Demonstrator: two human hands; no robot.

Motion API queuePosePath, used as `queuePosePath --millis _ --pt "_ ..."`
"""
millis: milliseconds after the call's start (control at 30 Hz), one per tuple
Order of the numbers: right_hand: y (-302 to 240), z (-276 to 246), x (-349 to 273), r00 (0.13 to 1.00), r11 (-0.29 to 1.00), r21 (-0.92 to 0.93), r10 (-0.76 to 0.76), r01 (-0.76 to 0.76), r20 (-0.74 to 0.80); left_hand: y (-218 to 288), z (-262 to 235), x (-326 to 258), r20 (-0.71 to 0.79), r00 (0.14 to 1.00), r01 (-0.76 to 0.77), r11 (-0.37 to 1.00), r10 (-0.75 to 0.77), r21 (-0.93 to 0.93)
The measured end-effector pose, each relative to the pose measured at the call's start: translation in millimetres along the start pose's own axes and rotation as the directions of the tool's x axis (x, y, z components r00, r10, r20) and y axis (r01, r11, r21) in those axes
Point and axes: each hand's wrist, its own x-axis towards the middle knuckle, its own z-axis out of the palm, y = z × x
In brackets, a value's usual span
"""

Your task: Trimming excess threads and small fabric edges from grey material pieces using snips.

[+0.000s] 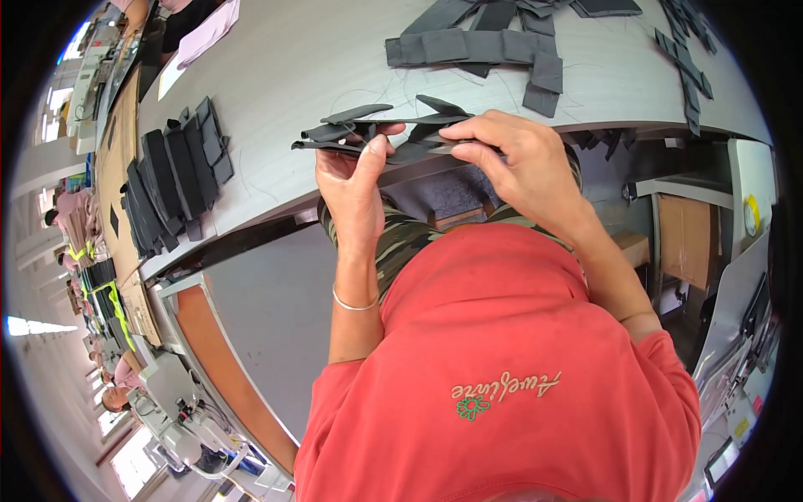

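My left hand [355,180] pinches a bunch of dark grey folded fabric pieces [343,132] between thumb and fingers, just over the table's near edge. Against the other end of the same bunch, my right hand [519,159] has its thumb and forefinger closed on the fabric. Between the hands the pieces overlap, and some flaps stick up, so their joins cannot be made out. Left of my hands lies a stack of similar grey fabric pieces [176,171]. Beyond my hands, a chain of grey pieces [468,48] is spread on the table, with loose threads around it.
The pale table [276,75] curves across in front of me. More grey strips [687,71] lie at its right end, some hanging over the edge. Pink paper sheets [209,33] lie at the far left. A cardboard box [686,238] sits below right; a sewing machine [171,410] stands lower left.
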Motion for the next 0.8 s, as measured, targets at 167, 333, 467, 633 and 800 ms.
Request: queuePosePath --millis 167,333,467,633,800 --pt "3 22 -2 0.996 0.981 -0.186 -0.065 0.053 -0.059 -2 8 -1 0.018 0.998 -0.055 0.989 0.053 0.136" --pt "1 34 -3 1.000 0.940 -0.342 -0.016 0.011 -0.013 -5 13 -5 0.040 0.996 -0.084 0.978 0.078 0.192" --pt "2 35 -2 1.000 0.915 -0.402 -0.010 0.011 0.005 -9 10 -6 0.024 0.997 -0.082 0.967 0.079 0.242" --pt "1 35 -1 1.000 0.925 -0.381 0.001 0.007 0.021 -6 12 -8 0.019 0.998 -0.067 0.978 0.065 0.197" --pt "3 37 0 1.000 0.935 -0.355 0.008 -0.007 0.002 -5 6 -7 0.057 0.998 -0.044 0.982 0.034 0.186"
